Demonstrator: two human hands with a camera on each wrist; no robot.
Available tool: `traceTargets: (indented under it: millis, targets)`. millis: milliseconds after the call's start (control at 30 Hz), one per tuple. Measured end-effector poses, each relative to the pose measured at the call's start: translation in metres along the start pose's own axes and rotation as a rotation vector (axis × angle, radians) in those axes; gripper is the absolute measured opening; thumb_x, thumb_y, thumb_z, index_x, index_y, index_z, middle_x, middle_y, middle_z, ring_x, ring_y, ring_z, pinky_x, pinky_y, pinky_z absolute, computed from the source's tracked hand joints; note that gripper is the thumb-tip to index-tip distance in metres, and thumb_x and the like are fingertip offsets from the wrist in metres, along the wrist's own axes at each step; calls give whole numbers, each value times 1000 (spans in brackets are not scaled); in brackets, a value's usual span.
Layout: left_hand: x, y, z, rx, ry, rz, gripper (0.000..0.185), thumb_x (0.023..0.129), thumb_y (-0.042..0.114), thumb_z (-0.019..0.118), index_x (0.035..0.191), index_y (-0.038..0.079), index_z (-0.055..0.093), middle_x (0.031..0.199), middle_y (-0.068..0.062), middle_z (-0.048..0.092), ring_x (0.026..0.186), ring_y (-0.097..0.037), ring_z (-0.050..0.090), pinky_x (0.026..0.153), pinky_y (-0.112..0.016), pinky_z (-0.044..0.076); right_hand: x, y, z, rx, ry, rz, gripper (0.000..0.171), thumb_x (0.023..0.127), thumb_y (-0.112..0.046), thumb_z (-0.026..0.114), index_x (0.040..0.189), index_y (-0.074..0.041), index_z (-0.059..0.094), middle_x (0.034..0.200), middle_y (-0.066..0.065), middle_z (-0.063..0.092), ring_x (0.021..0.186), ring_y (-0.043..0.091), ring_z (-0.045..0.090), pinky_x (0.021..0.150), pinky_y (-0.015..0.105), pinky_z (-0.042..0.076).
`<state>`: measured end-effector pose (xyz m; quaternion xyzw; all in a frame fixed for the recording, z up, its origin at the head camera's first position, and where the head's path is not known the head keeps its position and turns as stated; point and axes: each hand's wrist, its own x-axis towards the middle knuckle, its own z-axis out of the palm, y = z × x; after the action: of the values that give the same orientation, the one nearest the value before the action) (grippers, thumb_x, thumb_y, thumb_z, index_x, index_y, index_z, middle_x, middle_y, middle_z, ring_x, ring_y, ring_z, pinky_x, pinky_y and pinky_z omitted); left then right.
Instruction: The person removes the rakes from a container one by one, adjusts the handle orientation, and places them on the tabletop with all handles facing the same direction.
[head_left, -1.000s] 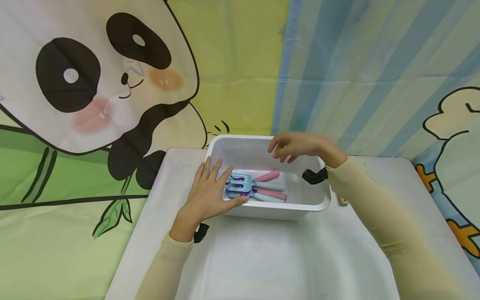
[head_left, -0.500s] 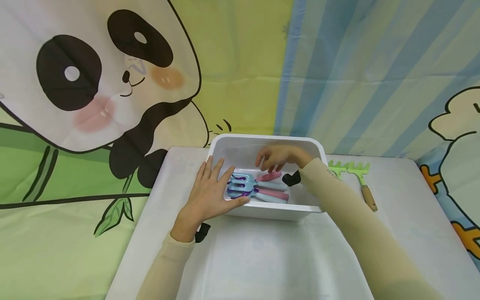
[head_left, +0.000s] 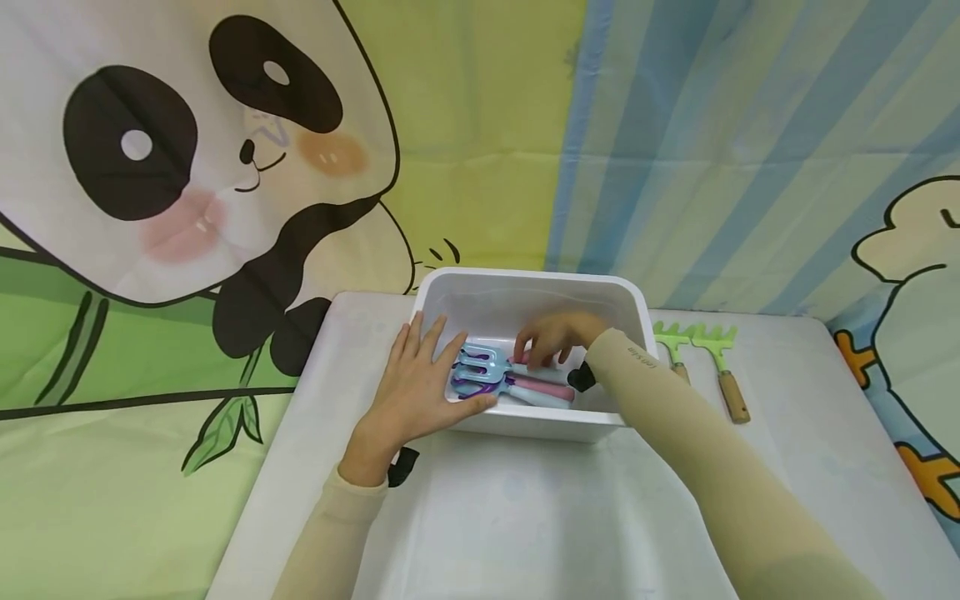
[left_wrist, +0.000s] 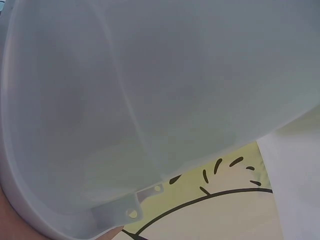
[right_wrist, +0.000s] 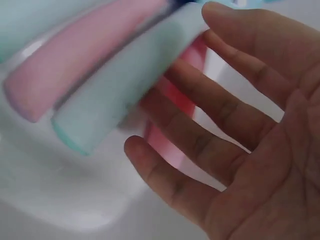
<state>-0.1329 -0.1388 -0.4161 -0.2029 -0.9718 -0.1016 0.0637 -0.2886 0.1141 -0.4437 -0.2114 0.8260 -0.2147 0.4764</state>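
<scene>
A white plastic bin point(head_left: 525, 279) stands on the white table point(head_left: 525, 517). In it lie several toy garden forks with blue and purple heads point(head_left: 480, 367) and pink and mint handles point(head_left: 546, 389). My left hand point(head_left: 420, 379) rests flat on the bin's left rim, fingers straight. My right hand point(head_left: 551, 340) is down inside the bin over the handles. In the right wrist view its fingers point(right_wrist: 200, 150) are spread and relaxed against a mint handle point(right_wrist: 125, 90) and pink handles point(right_wrist: 75, 65), gripping none. The left wrist view is filled by the bin's wall point(left_wrist: 150, 100).
Two green toy rakes point(head_left: 675, 342) point(head_left: 720, 350) with wooden handles lie on the table right of the bin. A printed cloth backdrop with a panda hangs close behind the table. Bare tabletop lies in front of the bin.
My right hand has come from above the bin's far rim down and left into the bin, onto the handles. The arm's shift uncovered the green rakes. My left hand has stayed put.
</scene>
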Motion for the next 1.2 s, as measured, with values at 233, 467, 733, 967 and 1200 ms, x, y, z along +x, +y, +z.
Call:
traceTargets:
  millis: [233,467,733,967,1200]
  targets:
    - [-1,0,-1,-7,20,5,108,78,92,35,152,14,44,161,-18,26,150,-43,3,119,-52,-3,7,-5,12,-9,15,23,32,90,-8,70,119,-16,57,116,7,53,102,26,56,92,50,52]
    - [-1,0,-2,-8,25,11,107,78,92,34,152,15,46,161,-19,27,150,-43,4,119,-53,0,9,-10,17,1,19,37,36,89,-1,69,119,-15,55,120,8,51,98,26,56,84,49,55]
    - [-2,0,-1,-4,7,4,107,78,92,34,152,15,45,161,-18,26,150,-43,2,119,-53,0,7,-12,14,64,-30,47,45,89,1,66,129,-19,56,128,10,51,103,28,57,81,51,56]
    - [-2,-1,0,-5,3,-2,107,78,92,34,153,15,44,161,-18,26,150,-43,2,119,-54,1,4,-11,8,72,-43,57,48,89,1,65,132,-16,59,132,12,50,111,31,55,88,57,52]
    - [-1,-1,-1,-13,-16,-8,107,78,92,34,154,16,42,161,-18,25,150,-43,1,119,-54,-1,-6,-13,-1,40,-41,62,49,90,0,64,135,-18,56,135,13,47,113,31,54,92,59,49]
